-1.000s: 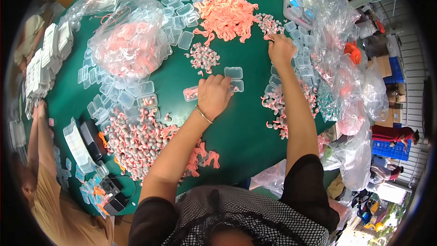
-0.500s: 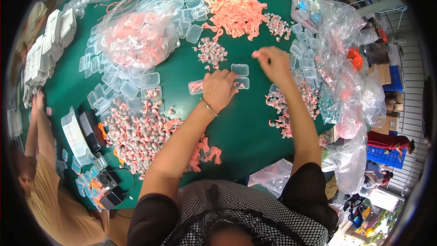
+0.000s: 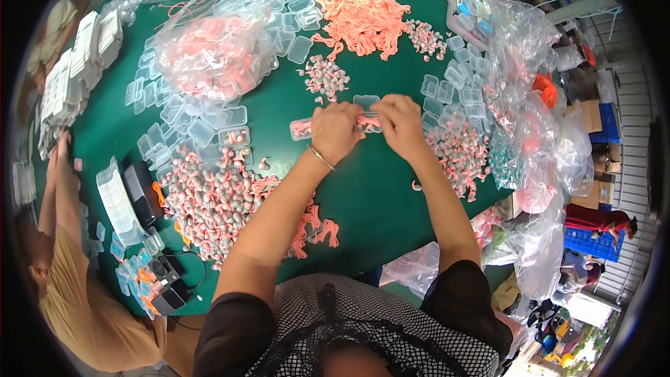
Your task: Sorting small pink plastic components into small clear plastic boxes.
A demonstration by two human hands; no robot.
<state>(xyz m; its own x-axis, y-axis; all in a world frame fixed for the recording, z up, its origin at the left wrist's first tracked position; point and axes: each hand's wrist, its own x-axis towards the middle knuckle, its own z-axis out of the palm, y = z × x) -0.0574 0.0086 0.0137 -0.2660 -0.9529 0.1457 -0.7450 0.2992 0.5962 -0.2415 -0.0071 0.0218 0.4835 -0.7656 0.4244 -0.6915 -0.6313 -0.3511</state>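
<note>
In the middle of the green table, small clear plastic cases lie with pink and coral contents. My left hand (image 3: 336,129) is closed over them, its fingers gripping a case, and one case end (image 3: 301,129) shows to its left. My right hand (image 3: 401,126) has its fingers closed at the right case's edge; what they pinch, if anything, is hidden. A bundle of coral cord (image 3: 368,123) lies in that case between my hands. Behind it the raised clear lid (image 3: 366,101) shows. A small heap of grey-and-pink hooked pieces (image 3: 326,77) sits just beyond my left hand.
A large heap of grey-and-pink pieces (image 3: 209,202) lies near left, another heap (image 3: 458,150) at right. Coral cord bundles (image 3: 363,17) pile at the back, beside a filled clear bag (image 3: 213,49). Empty cases (image 3: 436,91) lie about. A co-worker's arm (image 3: 64,188) reaches in at left.
My right hand, earlier raised to the right with something pink in its fingers, has come left and down to the case. Coral cord now shows in it. My left hand stays nearly in place.
</note>
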